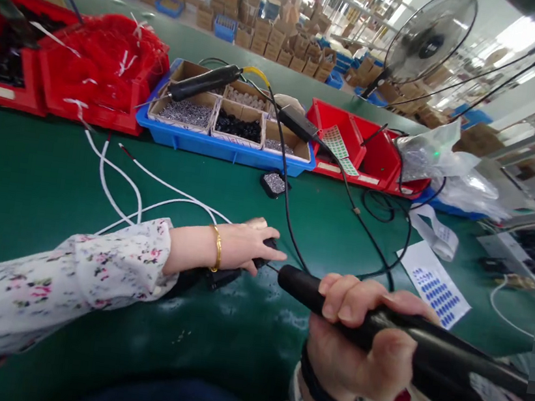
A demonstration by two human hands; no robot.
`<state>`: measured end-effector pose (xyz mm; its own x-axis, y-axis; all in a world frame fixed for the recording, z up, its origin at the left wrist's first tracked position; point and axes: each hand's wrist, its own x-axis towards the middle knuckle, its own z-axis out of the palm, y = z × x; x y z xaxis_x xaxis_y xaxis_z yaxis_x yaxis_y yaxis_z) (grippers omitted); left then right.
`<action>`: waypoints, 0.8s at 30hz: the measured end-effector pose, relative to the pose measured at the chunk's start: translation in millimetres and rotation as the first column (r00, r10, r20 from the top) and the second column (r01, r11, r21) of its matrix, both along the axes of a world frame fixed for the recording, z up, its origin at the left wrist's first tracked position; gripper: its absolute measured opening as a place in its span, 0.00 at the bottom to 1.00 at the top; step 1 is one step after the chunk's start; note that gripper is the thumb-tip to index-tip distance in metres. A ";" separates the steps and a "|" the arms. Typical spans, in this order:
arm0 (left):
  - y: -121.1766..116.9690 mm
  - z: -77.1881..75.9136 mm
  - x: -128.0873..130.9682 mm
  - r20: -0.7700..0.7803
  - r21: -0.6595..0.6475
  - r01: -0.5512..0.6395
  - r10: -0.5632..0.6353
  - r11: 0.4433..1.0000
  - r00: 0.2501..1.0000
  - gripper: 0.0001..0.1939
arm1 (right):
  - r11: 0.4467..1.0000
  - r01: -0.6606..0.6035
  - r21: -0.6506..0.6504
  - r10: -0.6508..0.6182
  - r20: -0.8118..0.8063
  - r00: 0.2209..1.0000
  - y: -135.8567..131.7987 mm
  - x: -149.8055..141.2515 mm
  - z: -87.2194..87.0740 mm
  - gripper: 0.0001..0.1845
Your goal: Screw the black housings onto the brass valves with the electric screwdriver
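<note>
My right hand is wrapped around a black electric screwdriver, held almost level with its thin bit pointing left. My left hand presses a small black plastic part to the green bench, fingers closed over it and hiding most of it. The bit's tip reaches the part beside my fingertips; whether it sits on a screw I cannot tell. Another black piece lies under my left wrist. White cables run across the bench to my left hand.
Behind my hands stands a blue tray with boxes of screws and black parts. A small black dish of screws sits before it. Red bins flank the tray. A second screwdriver rests on top. Black cords hang nearby; a label sheet lies right.
</note>
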<state>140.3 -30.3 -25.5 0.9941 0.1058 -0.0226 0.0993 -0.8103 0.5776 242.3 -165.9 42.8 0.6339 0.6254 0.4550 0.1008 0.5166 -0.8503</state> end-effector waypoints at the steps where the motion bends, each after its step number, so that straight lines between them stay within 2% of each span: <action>1: -8.1 8.2 -8.0 0.040 0.075 -0.029 0.026 0.997 0.999 0.28 | 1.000 0.031 0.001 -0.031 0.007 1.000 -9.7 1.0 -2.1 0.12; 3: -29.9 21.0 -35.3 0.211 0.103 -0.186 0.161 0.977 0.964 0.20 | 0.998 0.055 -0.016 -0.055 0.008 0.998 -27.3 1.3 -6.8 0.12; 5: -58.7 23.7 -73.5 0.353 -0.022 -0.324 0.310 0.946 0.883 0.07 | 0.998 0.028 -0.062 -0.029 -0.005 1.000 -41.2 -0.7 -12.0 0.13; 6: -74.5 20.1 -93.9 0.357 -0.102 -0.343 0.356 0.934 0.864 0.06 | 0.997 0.013 -0.080 -0.014 -0.012 1.000 -46.5 -2.4 -14.8 0.13; 8: -105.7 4.5 -130.3 0.242 -0.215 -0.377 0.423 0.901 0.873 0.08 | 0.994 -0.008 -0.105 0.006 -0.021 1.000 -53.8 -6.4 -20.6 0.14; 10: -131.3 -16.3 -153.8 0.112 -0.234 -0.465 0.499 0.854 0.859 0.06 | 0.994 -0.019 -0.111 0.016 -0.028 0.999 -57.3 -10.3 -26.6 0.14; 13: -151.7 -40.1 -160.8 0.053 -0.180 -0.553 0.569 0.814 0.820 0.06 | 0.993 -0.028 -0.119 0.024 -0.031 0.999 -58.7 -14.7 -34.7 0.14; 15: -155.4 -46.2 -154.2 0.068 -0.150 -0.578 0.592 0.802 0.803 0.05 | 0.992 -0.018 -0.128 0.013 -0.040 0.999 -59.5 -16.5 -38.5 0.13; 17: -156.3 -47.2 -147.1 0.088 -0.129 -0.596 0.608 0.792 0.789 0.04 | 0.990 -0.006 -0.139 0.000 -0.045 0.999 -61.3 -17.3 -40.7 0.13; 21: -158.8 -46.6 -145.1 0.129 -0.105 -0.587 0.596 0.803 0.793 0.09 | 0.989 0.005 -0.146 -0.010 -0.039 0.999 -67.2 -17.2 -42.2 0.12; 24: -153.9 -39.8 -145.9 0.159 -0.113 -0.561 0.573 0.820 0.804 0.09 | 0.989 0.011 -0.148 -0.018 -0.042 0.999 -71.0 -16.9 -43.1 0.13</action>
<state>-5.7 -184.2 -65.4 0.7445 0.6559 0.1244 0.4220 -0.6067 0.6737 225.4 -236.9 -0.3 0.6605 0.6744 0.3302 0.0688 0.3835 -0.9210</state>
